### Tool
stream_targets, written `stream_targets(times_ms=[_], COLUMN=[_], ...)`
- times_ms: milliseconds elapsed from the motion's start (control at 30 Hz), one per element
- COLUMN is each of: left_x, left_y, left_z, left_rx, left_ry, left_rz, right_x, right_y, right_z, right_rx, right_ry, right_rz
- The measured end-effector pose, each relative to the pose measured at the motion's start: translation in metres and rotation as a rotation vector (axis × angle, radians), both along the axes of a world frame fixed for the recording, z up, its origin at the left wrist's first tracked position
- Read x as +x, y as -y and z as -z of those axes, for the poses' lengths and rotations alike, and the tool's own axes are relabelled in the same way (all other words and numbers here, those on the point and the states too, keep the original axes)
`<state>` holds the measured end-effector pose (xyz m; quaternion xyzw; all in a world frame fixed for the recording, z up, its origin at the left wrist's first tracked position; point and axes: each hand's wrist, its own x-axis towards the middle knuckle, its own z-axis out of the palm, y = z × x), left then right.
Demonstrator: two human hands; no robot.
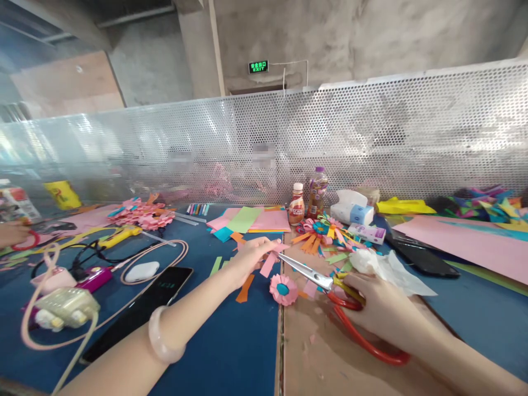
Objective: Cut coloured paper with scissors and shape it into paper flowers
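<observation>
Pinched in my left hand (252, 258) is a pink paper strip (270, 263), its loose end hanging below my fingers. My right hand (373, 302) grips a pair of scissors (307, 272) with red and yellow handles. The blade tips reach the strip close to my left fingertips; whether they touch it I cannot tell. Just below the blades lies a pink paper flower (283, 289) with a blue centre. An orange paper strip (245, 289) and green strips (215, 266) rest on the blue tabletop beside my left hand.
Behind my hands are stacked coloured paper (251, 220), two drink bottles (297, 204), a tissue pack (351, 212) and crumpled tissue (385, 267). A phone (140, 308), cables and a power strip (94, 279) lie left. Another person's hand (12, 234) shows far left. A perforated metal screen (231, 148) borders the table.
</observation>
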<state>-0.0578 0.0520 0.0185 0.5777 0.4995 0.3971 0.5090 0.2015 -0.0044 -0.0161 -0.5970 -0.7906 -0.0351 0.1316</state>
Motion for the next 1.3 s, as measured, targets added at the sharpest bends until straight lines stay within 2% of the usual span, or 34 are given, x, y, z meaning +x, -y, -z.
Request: stream_targets(times_ms=[133,367,733,1033,1300], left_x=[-0.0006,-0.0020,-0.0021,-0.0068,-0.0088], left_y=[0.0003,0.0022,0.0007,-0.0029,-0.0031], left_z=[0.0002,0.0014,-0.0019,0.0022,0.0064], left_rx=[0.003,0.111,0.070,0.144,0.249], left_ry=[-0.025,-0.079,-0.081,-0.103,-0.127], left_rz=[0.005,0.056,0.131,0.173,0.118], right_x=[0.0013,0.0017,0.0015,0.0039,0.0038], right_y=[-0.0007,-0.0047,-0.0066,-0.0080,-0.0095], right_z=[0.0021,0.0029,0.0011,0.0035,0.0032], right_rx=[0.021,0.018,-0.047,-0.062,-0.063], right_ry=[0.006,-0.001,-0.035,-0.016,-0.052], right_rz=[-0.004,-0.014,0.030,0.048,0.065])
